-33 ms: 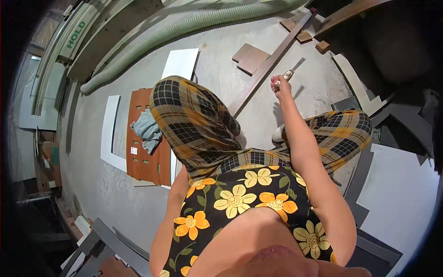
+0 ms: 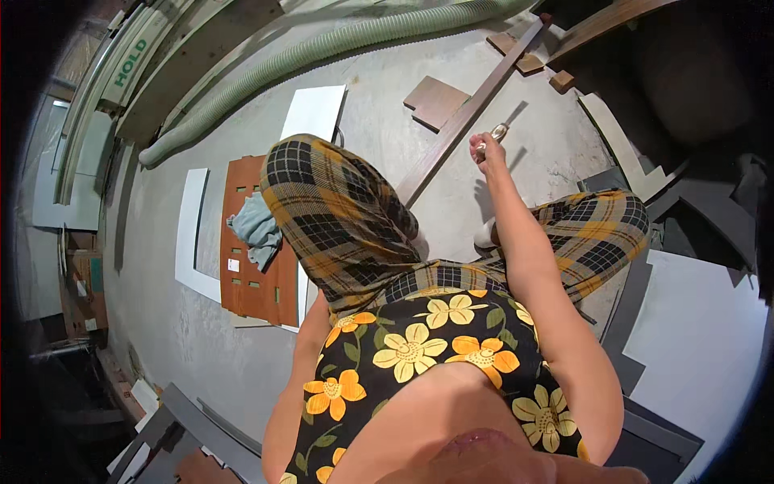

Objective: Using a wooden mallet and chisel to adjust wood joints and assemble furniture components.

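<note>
My right hand (image 2: 487,153) is stretched out ahead and closed around a hand tool (image 2: 518,114) with a shiny pale handle and a narrow, straight grey blade; its exact kind is unclear. The blade points away, up and to the right, apart from the long brown wooden beam (image 2: 466,123) lying on the floor just left of the hand. Across the beam lies a flat brown board (image 2: 434,102). My left arm (image 2: 302,355) hangs down at my side, and its hand is hidden behind my raised left knee (image 2: 322,194).
To my left, a grey-blue cloth (image 2: 256,229) lies on a slotted brown panel (image 2: 238,294), beside white boards (image 2: 191,234). A ribbed hose (image 2: 322,53) curves across the far floor. Dark and white offcuts (image 2: 697,339) lie at right, with a small wooden block (image 2: 562,81) farther off.
</note>
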Demonstrator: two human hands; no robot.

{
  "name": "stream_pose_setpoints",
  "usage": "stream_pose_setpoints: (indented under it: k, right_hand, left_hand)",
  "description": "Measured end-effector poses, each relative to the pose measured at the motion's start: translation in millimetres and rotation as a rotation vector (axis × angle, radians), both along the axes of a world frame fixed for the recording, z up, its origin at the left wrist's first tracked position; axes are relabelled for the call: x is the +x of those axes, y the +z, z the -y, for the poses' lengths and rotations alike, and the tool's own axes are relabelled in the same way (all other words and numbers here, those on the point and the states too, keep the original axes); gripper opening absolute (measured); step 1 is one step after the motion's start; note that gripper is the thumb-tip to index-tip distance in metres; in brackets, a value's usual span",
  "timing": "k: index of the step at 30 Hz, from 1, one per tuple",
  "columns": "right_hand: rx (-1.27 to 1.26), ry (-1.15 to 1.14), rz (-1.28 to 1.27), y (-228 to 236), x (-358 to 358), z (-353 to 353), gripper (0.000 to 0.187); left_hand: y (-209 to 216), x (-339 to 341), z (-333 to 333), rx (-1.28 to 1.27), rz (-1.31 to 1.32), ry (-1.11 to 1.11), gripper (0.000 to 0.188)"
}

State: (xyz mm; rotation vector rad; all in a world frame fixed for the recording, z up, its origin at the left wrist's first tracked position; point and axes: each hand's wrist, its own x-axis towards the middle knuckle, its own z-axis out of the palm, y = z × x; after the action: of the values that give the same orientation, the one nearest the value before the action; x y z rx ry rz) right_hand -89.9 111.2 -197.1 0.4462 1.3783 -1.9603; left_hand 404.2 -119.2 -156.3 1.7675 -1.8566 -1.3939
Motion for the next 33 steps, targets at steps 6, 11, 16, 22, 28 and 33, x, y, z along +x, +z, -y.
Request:
stream_pose_setpoints:
  k: [6,11,16,22,28,33]
  right_hand:
    - [0.154,0.09,-0.026,4,27,5,0.01]
    - [0.157,0.2,-0.114,17,33,15,0.012]
    - [0.185,0.258,-0.07,18,39,35,0.016]
    - [0.245,0.323,0.04,41,26,39,0.019]
    - [0.273,0.338,0.084,61,44,51,0.019]
    - [0.229,0.42,-0.014,82,43,53,0.021]
  left_hand:
    - [23,-8,25,-0.163,-0.034,-0.17,0.034]
    - [43,-28,59,-0.334,-0.075,-0.336,0.033]
    - [175,-101,118,-0.336,-0.181,-0.237,0.026]
    - [258,-267,50,-0.612,-0.082,-0.767,0.028]
    - [157,-356,-12,-0.528,0.354,-1.257,0.036]
    - [57,-383,-44,-0.534,0.156,-1.187,0.062]
